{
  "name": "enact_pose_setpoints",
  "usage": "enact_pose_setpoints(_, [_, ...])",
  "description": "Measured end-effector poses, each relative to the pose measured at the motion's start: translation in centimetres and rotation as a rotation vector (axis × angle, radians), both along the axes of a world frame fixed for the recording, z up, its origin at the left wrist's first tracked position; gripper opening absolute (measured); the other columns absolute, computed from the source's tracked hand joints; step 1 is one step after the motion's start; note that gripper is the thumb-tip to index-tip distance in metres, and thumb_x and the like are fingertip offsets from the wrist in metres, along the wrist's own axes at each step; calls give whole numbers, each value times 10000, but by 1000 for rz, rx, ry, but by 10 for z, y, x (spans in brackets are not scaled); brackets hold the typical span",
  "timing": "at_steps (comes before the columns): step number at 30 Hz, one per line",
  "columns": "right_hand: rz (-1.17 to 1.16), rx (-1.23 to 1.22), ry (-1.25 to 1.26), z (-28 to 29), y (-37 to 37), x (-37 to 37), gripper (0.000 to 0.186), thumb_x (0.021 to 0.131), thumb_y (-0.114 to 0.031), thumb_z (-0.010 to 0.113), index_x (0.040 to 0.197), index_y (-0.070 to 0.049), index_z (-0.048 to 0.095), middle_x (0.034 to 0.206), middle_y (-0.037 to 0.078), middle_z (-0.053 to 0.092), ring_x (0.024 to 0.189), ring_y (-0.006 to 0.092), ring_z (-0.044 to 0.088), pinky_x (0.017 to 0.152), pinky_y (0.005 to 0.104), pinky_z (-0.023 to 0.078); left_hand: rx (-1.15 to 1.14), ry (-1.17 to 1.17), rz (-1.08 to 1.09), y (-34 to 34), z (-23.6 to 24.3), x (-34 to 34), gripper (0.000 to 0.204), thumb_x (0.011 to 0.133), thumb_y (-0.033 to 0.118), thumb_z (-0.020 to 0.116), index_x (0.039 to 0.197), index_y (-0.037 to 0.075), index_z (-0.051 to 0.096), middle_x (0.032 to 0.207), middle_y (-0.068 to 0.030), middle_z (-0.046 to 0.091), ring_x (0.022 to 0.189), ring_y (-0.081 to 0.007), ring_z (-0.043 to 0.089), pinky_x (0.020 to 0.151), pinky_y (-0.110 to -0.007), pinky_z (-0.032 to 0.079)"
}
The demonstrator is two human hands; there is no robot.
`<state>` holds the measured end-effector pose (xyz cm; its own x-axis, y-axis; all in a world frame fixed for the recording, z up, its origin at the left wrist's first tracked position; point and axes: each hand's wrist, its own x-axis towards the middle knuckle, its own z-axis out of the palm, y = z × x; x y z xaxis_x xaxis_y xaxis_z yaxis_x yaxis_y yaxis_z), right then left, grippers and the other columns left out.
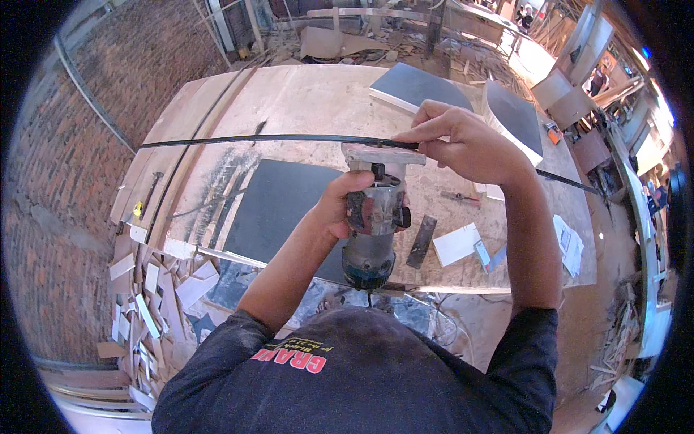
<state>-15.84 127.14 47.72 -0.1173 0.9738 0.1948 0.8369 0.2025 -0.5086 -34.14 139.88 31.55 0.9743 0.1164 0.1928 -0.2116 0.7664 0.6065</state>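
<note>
On the bench (303,98), left hand (338,205) wraps the router (370,253), best held steady; just beyond, right hand (463,145) pinches the strip (289,138).

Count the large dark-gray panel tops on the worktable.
3: left panel, left of the left hand; far panel, beyond the right hand; right panel, to that hand's right. Others may be hidden.

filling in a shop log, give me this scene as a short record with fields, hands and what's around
left hand: wrapped around a power tool
right hand: fingers at a black strip, beside the tool; exact grip unclear
strip: stretches across the wooden table
panel: dark panel left of the tool
lower left: piled board scraps
</note>
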Motion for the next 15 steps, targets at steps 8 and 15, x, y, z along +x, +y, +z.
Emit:
enact_pose_setpoints(8, [60, 8, -71, 5, 2, 3, 385, 857, 32, 625, 1204, -53, 769, 924, 88, 612, 833, 195, 603, 759, 349, 514, 11, -42, -11, -6, 9, -1, 652, 840, 363, 776, 1329, -18, 575, 1107, -217, 715, 968, -301, 743, 826, -442, 638])
enact_pose_setpoints(15, [96, 25, -59, 10, 2, 4, 387, 821, 60, 649, 1175, -34, 772, 908, 97, 650, 857, 195, 626, 769, 340, 524, 67, -28, 14, -6, 10, -3, 675, 842, 378, 770, 1342, -28, 567, 1105, -208, 718, 963, -289, 740, 823, -420, 623])
